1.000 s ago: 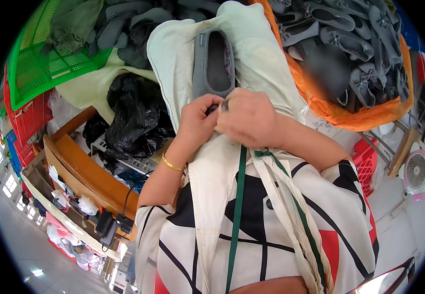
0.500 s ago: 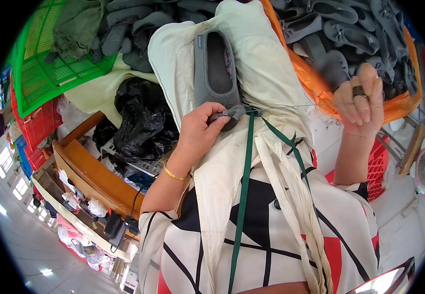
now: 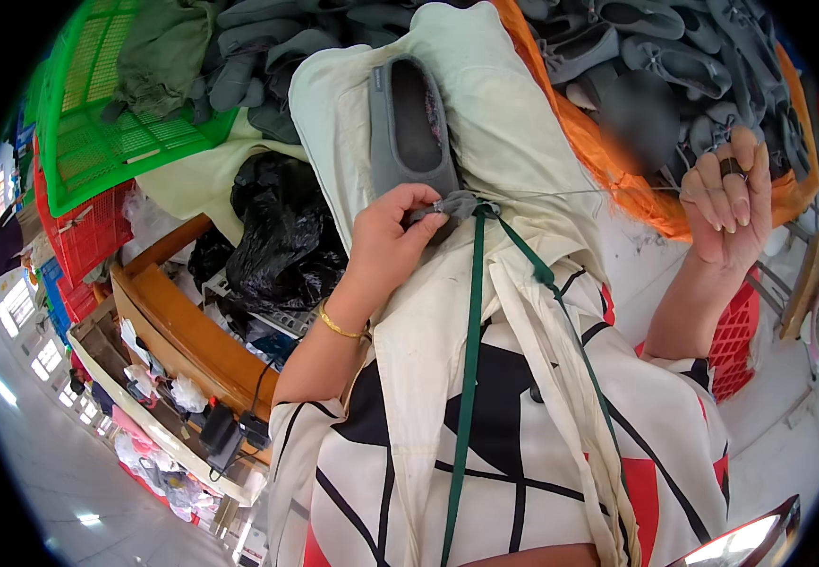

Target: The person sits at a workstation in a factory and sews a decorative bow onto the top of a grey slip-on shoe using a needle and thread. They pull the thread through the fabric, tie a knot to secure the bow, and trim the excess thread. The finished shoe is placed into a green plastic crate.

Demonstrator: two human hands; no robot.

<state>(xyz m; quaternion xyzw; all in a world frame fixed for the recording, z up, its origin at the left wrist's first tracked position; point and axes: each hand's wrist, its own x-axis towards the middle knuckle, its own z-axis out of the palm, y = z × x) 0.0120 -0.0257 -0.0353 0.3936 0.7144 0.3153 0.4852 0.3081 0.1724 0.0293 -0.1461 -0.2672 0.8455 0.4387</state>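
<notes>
A grey slipper point(image 3: 387, 123) with a patterned lining lies toe toward me on the cream cloth point(image 3: 494, 99) across my lap. At its toe, my left hand point(image 3: 392, 236) pinches a small bunched grey fabric piece point(image 3: 454, 204), which looks like a bow. A thin thread point(image 3: 580, 192) runs taut from this piece out to the right. My right hand point(image 3: 729, 200), raised and well apart from the slipper, has its fingers curled on the thread's far end. A dark band point(image 3: 733, 168) circles one finger there. Whether a needle is in those fingers is too small to tell.
Grey shoes point(image 3: 674, 71) fill an orange-lined container point(image 3: 608, 180) at the far right. More grey slippers point(image 3: 268, 57) are heaped by a green crate point(image 3: 98, 151) at the far left. A black plastic bag point(image 3: 282, 213) and a wooden drawer point(image 3: 192, 321) are left. Green ribbon point(image 3: 471, 378) hangs down my front.
My right hand has moved farther right and slightly down, drawing the thread out longer. My left hand stays at the slipper's toe with the grey fabric piece.
</notes>
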